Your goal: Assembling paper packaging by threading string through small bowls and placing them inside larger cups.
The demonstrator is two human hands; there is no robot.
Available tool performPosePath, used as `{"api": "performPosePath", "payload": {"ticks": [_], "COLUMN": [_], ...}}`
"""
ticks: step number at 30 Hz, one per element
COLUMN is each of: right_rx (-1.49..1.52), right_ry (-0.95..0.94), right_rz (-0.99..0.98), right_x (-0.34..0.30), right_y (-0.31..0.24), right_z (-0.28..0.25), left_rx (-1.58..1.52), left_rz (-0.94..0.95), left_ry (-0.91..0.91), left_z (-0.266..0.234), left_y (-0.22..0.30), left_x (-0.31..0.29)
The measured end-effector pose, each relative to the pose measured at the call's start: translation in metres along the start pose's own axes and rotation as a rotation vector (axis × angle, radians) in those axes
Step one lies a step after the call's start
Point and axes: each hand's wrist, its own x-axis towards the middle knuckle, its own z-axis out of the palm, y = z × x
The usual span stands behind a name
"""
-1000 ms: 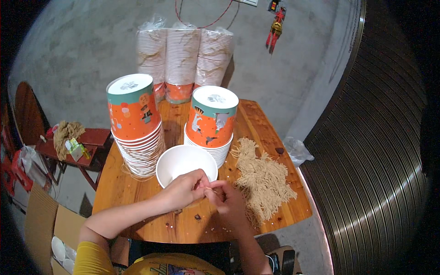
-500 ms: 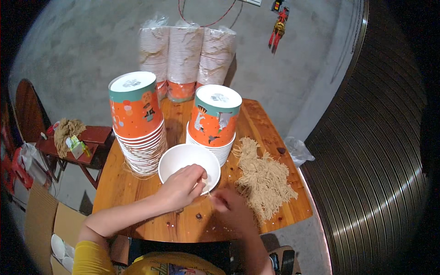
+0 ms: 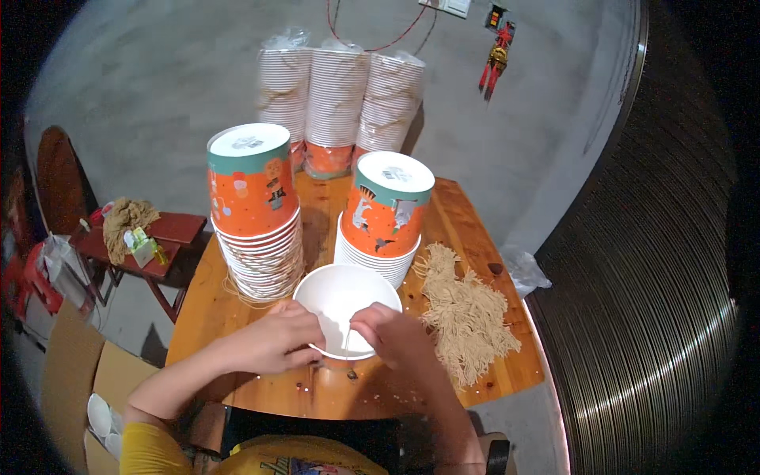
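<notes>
A white paper tub (image 3: 336, 294) stands mouth up near the middle of the table, in front of me. My left hand (image 3: 283, 340) is closed on its near left rim, fingers over the edge. My right hand (image 3: 389, 331) pinches a thin pale string (image 3: 347, 339) over the tub's near right side; the string hangs down across the near rim. To the right of that hand lies a pile of tan strings (image 3: 471, 324). Behind the tub stand two stacks of upturned orange and green tubs, a left stack (image 3: 253, 194) with strings around its rims and a right stack (image 3: 388, 218).
Three tall plastic-wrapped tub stacks (image 3: 336, 99) stand at the table's far edge by the grey wall. At left is a red bench (image 3: 178, 228) with a tan string bundle (image 3: 127, 226). An open cardboard box (image 3: 71, 388) sits at lower left, a ribbed shutter (image 3: 649, 317) at right.
My left hand has moved from over the tub's inside to its left rim. My right hand has risen from beside the tub to above its near right rim. The view has shifted slightly.
</notes>
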Motion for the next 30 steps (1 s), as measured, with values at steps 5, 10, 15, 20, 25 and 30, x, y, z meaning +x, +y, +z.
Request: {"api": "performPosePath", "payload": {"ticks": [5, 10, 15, 20, 25, 30], "right_rx": [0.087, 0.091, -0.029, -0.114, -0.118, -0.058], "right_ry": [-0.110, -0.134, -0.055, 0.118, 0.124, 0.151], "right_rz": [0.118, 0.242, 0.265, 0.302, 0.302, 0.304], "right_x": [0.013, 0.015, 0.018, 0.020, 0.024, 0.022], "right_y": [-0.016, -0.020, -0.027, -0.016, -0.023, -0.007], "right_z": [0.007, 0.013, 0.015, 0.023, 0.021, 0.027], "left_rx": [-0.104, 0.026, 0.005, 0.009, 0.055, 0.314], "left_rz": [-0.334, -0.368, -0.348, -0.231, -0.115, 0.118], "left_ry": [0.062, 0.294, 0.313, 0.133, 0.186, -0.016], "left_z": [0.009, 0.035, 0.033, 0.020, 0.003, 0.000], "left_y": [0.004, 0.004, 0.005, 0.002, 0.010, 0.013], "left_x": [0.003, 0.016, 0.014, 0.003, 0.001, 0.000]}}
